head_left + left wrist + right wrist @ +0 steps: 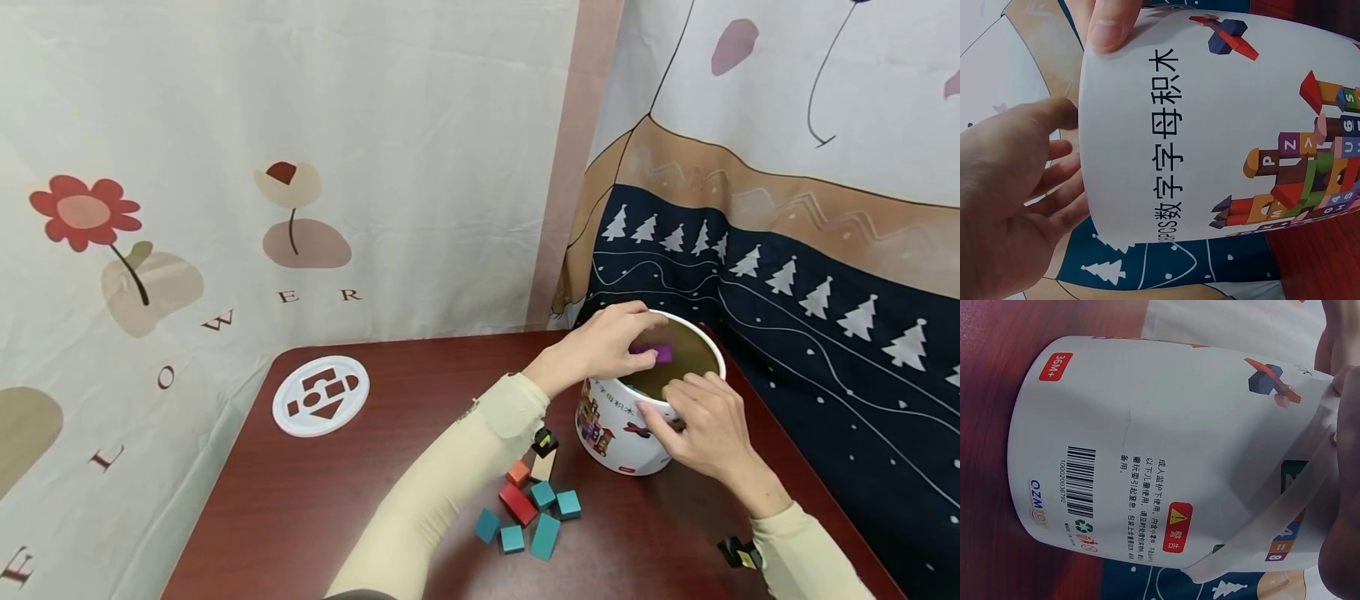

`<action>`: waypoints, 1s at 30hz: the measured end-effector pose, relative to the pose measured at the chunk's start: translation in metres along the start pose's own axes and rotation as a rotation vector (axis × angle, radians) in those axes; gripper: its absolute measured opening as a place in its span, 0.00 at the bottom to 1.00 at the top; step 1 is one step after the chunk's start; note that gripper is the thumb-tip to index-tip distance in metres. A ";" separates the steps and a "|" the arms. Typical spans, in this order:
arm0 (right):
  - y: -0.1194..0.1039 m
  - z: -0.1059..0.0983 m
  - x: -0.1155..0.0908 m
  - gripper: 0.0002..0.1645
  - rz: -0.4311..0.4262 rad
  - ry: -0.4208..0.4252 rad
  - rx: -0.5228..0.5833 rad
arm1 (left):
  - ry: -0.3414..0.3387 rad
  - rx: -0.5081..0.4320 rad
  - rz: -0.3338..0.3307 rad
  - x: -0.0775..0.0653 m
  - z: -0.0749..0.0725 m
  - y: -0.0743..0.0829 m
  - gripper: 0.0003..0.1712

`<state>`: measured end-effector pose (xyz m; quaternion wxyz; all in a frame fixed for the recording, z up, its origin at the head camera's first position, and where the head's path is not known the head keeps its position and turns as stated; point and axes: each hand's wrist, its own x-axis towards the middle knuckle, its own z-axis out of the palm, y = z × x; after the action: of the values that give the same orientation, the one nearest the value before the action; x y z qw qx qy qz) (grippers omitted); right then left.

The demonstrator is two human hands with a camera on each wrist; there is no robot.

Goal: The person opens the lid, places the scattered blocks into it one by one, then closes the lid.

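Note:
A white toy-block bucket (626, 433) printed with pictures of blocks stands upright on the table. Over its opening is my left hand (607, 342), thumb and fingers apart. A purple block (663, 354) shows inside the rim, partly behind that thumb. Seen from the left wrist, the fingers of the left hand (1016, 181) reach past the rim and their tips are hidden. My right hand (708, 425) grips the near right rim, thumb outside and fingers hooked over the edge. The bucket's white handle (1272, 509) hangs down its side in the right wrist view.
Left of the bucket lie several blocks: teal ones (545, 537), a red one (517, 503), an orange one (517, 472) and a cream one (543, 467). A white disc (352, 408) with shaped cutouts lies at the table's far left. Printed curtains (450, 167) border the table (300, 517).

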<state>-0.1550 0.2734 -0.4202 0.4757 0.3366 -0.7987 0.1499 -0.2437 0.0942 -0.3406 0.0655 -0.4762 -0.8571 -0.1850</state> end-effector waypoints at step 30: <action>0.001 0.001 0.001 0.29 -0.003 0.006 -0.002 | 0.192 0.106 -0.048 -0.046 -0.006 -0.023 0.41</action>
<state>-0.1562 0.2730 -0.4200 0.4787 0.3370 -0.7969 0.1492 -0.2390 0.0446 -0.3540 0.1680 -0.4313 -0.8668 -0.1855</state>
